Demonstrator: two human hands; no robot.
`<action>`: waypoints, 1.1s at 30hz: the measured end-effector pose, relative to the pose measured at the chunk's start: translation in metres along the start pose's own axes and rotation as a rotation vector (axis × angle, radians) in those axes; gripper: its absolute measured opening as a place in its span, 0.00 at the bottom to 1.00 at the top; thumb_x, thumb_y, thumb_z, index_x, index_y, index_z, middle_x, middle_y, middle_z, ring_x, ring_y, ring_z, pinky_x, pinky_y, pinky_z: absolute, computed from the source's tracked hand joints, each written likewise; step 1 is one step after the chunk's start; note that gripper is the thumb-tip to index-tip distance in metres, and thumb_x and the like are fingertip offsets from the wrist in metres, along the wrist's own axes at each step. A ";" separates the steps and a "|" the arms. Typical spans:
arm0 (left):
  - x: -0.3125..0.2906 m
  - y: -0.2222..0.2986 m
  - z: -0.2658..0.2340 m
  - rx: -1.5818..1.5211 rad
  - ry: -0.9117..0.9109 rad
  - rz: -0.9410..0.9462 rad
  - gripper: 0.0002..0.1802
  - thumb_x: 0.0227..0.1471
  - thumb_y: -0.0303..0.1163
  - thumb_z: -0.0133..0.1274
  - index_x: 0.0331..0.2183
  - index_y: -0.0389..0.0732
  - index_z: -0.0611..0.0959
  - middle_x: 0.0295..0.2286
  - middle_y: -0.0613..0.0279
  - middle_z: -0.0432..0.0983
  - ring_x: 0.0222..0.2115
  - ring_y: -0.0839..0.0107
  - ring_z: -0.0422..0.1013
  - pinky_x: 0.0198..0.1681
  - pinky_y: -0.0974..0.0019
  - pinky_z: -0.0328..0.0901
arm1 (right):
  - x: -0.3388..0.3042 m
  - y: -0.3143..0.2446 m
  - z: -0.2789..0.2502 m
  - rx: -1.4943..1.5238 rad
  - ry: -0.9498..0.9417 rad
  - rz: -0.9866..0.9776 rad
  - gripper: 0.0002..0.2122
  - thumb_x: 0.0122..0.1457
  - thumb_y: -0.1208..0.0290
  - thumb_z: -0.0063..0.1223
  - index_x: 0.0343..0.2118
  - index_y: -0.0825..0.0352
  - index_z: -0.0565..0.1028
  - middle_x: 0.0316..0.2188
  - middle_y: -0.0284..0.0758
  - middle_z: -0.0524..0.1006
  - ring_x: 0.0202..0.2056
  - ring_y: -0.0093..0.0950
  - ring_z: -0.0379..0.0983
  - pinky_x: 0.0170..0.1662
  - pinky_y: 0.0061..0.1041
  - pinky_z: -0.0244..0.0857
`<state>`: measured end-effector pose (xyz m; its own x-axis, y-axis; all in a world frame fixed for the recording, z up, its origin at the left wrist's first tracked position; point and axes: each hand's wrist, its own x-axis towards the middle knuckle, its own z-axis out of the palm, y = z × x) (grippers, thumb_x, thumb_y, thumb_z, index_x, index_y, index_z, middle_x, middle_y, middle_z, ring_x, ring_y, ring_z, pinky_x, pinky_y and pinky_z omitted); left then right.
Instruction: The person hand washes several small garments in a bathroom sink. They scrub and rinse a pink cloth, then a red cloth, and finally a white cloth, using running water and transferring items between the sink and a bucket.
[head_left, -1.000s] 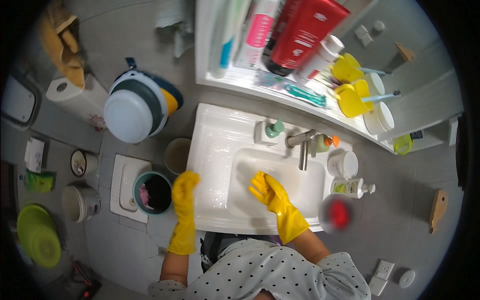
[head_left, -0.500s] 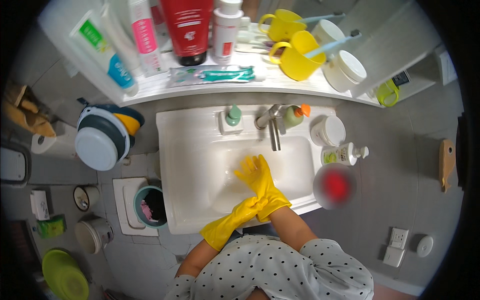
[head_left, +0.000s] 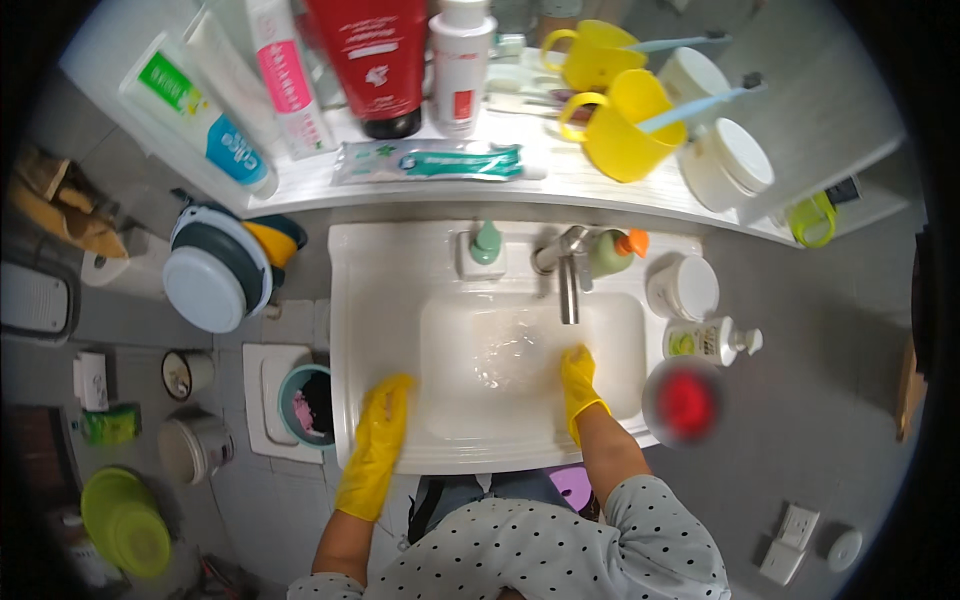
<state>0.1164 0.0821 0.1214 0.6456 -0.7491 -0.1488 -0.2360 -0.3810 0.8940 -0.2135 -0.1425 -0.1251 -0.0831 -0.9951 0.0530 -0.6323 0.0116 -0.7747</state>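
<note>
Both my hands wear long yellow rubber gloves. My left hand (head_left: 388, 405) is at the front left of the white washbasin (head_left: 375, 300), over its flat ledge; its fingers are bunched and foreshortened, so their pose is unclear. My right hand (head_left: 578, 370) is inside the right half of the bowl, below the metal tap (head_left: 568, 285), with its fingers drawn in and no object visible in it. A little water with small bubbles (head_left: 500, 365) lies around the drain between my hands.
Behind the basin stand a soap dispenser (head_left: 486, 245) and a green bottle with an orange pump (head_left: 612, 252). A white tub (head_left: 685, 287) and a pump bottle (head_left: 700, 341) line its right side. A shelf (head_left: 450, 195) of toiletries overhangs the back. A teal bucket (head_left: 290, 400) stands left.
My hands have come apart: the left has let go of the right glove's cuff and moved left, while the right has moved right within the bowl. The view has shifted slightly.
</note>
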 end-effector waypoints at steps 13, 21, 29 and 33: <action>-0.030 -0.080 -0.056 -0.015 0.485 0.367 0.11 0.57 0.17 0.44 0.39 0.29 0.80 0.37 0.43 0.78 0.36 0.50 0.74 0.47 0.57 0.67 | -0.149 -0.304 0.021 0.406 -1.382 -1.084 0.16 0.57 0.74 0.49 0.49 0.68 0.75 0.49 0.48 0.75 0.52 0.47 0.70 0.59 0.41 0.60; -0.023 -0.067 -0.071 0.050 0.370 0.388 0.13 0.54 0.19 0.46 0.40 0.32 0.81 0.39 0.43 0.79 0.42 0.45 0.75 0.56 0.44 0.62 | -0.114 -0.325 0.136 0.112 -0.947 -0.615 0.19 0.61 0.74 0.46 0.55 0.71 0.70 0.54 0.44 0.72 0.56 0.42 0.66 0.64 0.36 0.54; 0.061 -0.051 -0.050 0.088 0.088 0.498 0.21 0.52 0.21 0.49 0.50 0.35 0.75 0.52 0.44 0.71 0.54 0.44 0.66 0.62 0.49 0.57 | -0.167 -0.314 0.143 0.968 -1.232 0.183 0.19 0.64 0.73 0.40 0.57 0.67 0.68 0.56 0.40 0.71 0.59 0.32 0.64 0.67 0.28 0.45; 0.129 -0.032 -0.029 0.187 0.129 0.477 0.20 0.56 0.25 0.50 0.51 0.37 0.75 0.53 0.45 0.70 0.57 0.49 0.64 0.62 0.56 0.57 | -0.106 -0.339 0.111 0.302 -0.813 -0.556 0.18 0.61 0.78 0.38 0.53 0.69 0.72 0.53 0.41 0.74 0.55 0.36 0.69 0.63 0.29 0.56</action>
<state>0.2282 0.0131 0.0856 0.5164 -0.7945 0.3195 -0.6430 -0.1133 0.7574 0.0954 -0.0521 0.0617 0.7791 -0.6193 0.0970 -0.1928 -0.3839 -0.9030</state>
